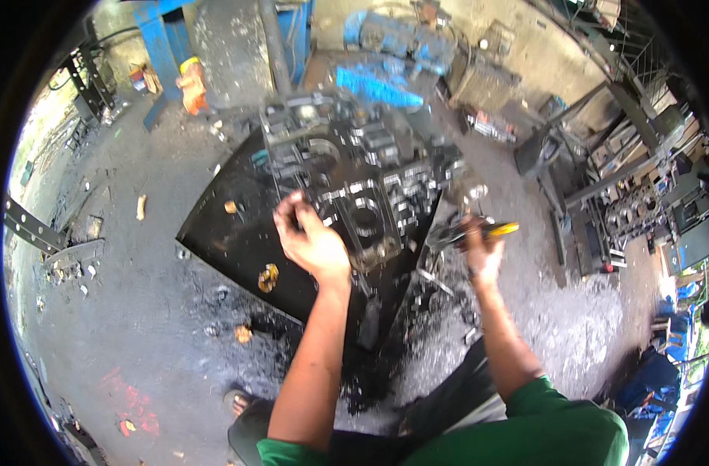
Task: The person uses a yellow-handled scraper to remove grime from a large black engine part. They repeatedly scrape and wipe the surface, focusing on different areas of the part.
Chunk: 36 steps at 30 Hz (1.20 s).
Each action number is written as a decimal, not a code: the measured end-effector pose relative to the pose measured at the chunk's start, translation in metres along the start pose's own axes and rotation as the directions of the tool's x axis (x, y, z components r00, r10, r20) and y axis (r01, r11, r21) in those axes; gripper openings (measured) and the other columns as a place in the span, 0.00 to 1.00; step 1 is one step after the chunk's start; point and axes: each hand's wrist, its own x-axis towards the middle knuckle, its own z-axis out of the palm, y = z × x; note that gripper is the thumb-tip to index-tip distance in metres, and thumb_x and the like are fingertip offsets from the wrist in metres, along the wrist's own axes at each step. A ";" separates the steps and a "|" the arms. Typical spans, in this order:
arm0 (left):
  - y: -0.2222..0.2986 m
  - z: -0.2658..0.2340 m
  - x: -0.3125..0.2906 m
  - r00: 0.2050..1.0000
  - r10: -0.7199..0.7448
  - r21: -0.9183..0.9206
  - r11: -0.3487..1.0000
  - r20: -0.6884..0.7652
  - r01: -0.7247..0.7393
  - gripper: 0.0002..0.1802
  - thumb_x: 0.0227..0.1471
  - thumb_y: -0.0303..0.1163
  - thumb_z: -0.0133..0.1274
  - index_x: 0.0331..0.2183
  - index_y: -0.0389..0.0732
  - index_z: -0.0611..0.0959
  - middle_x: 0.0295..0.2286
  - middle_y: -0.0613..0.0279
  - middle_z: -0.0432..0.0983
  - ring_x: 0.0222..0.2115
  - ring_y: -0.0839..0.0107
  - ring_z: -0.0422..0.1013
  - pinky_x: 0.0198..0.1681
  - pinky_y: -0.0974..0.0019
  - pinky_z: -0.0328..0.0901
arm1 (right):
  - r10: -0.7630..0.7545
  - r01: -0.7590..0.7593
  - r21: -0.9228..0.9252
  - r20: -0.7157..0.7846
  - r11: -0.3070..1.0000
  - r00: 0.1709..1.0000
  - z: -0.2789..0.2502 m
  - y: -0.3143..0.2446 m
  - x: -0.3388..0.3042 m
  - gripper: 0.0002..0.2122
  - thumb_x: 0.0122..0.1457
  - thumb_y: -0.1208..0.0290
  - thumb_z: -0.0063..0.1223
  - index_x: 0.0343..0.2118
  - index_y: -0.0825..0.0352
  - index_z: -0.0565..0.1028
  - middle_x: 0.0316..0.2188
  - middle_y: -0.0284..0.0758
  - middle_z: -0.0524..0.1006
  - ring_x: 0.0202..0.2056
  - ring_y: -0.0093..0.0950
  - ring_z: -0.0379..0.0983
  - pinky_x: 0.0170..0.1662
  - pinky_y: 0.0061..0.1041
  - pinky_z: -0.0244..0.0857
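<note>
My left hand [315, 247] is over a black metal sheet [230, 241], its fingers curled and the tips close to the thumb. Whatever may be between those fingertips is too small and blurred to make out. My right hand [482, 256] is off the sheet's right edge, closed around a dark hand tool with a yellow-and-black end [503, 229]. Motion blur hides the tool's exact kind. Between the hands and beyond them lie greasy metal machine parts, among them a dark block with a round hole [366, 217].
Yellowish lumps [268, 278] lie on the sheet. Several metal scraps [436, 281] litter the oily floor near my right arm. Blue machinery [401, 43] stands along the far wall, and a metal frame [595, 171] with more parts is at the right.
</note>
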 end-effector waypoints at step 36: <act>0.029 -0.021 0.019 0.750 -0.459 0.006 0.855 0.477 0.519 0.29 0.48 0.19 0.48 0.55 0.42 0.70 0.47 0.62 0.70 0.45 0.70 0.68 0.51 0.66 0.63 | -0.200 0.218 -0.050 0.241 0.975 0.950 0.033 -0.103 0.039 0.12 0.59 0.61 0.61 0.29 0.66 0.81 0.20 0.31 0.78 0.21 0.17 0.71 0.25 0.20 0.66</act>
